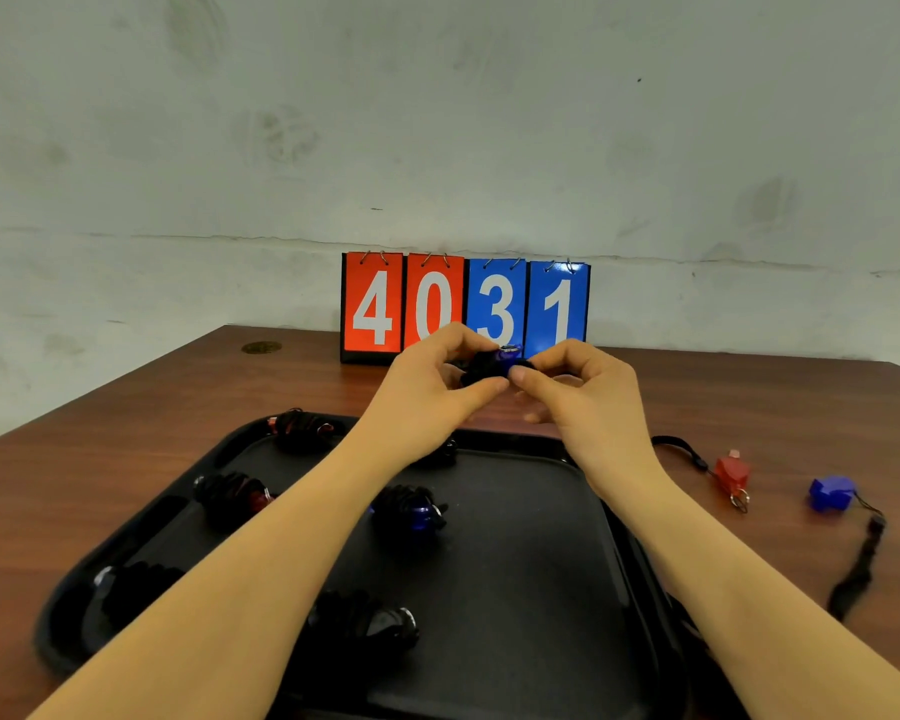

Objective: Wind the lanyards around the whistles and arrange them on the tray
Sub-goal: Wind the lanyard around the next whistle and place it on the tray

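Head view, black tray (531, 589) holding six wound whistles (411, 509), both hands' fingers (489, 387) pinching blue whistle (494, 363)

A small blue whistle (494, 363) wrapped in black lanyard is pinched between a left hand (430, 379) and a right hand (578, 387), raised above the far edge of a black tray (541, 589). Six wound whistles are laid on the tray, partly hidden by the forearms. To the right, on the brown wooden surface (126, 433), a red whistle (731, 472) and a blue whistle (830, 493) are seen with lanyards unwound. A flip scoreboard (463, 306) reading 4031 is stood against a pale wall.
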